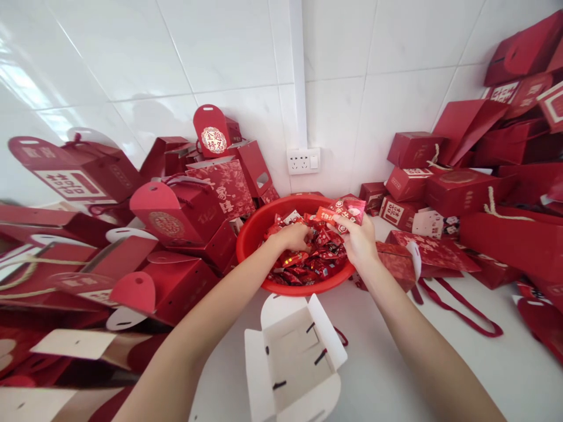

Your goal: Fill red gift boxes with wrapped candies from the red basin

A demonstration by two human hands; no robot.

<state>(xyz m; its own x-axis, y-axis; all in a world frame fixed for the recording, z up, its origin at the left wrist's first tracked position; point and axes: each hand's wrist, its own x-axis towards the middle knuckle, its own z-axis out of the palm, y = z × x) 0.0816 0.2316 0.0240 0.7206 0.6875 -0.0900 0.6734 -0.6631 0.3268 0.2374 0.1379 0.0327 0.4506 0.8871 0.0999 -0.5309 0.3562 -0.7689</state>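
Note:
A red plastic basin (246,258) stands against the wall, full of small wrapped candies (303,274) in red wrappers. My left hand (295,237) is down in it, fingers bent and closed among the candies; what they hold, if anything, is hidden. Over the basin's right side, my right hand (359,241) grips several red candy packets (348,210) between thumb and fingers. In front of the basin, an open gift box (295,351) shows its white inside, flaps spread, with dark cord ends poking through its walls.
Red gift boxes (176,217) are piled on the left, some with rope handles. More red boxes (461,190) are stacked on the right. A dark red ribbon (466,313) lies on the white table (373,375). A wall socket (303,161) sits behind the basin.

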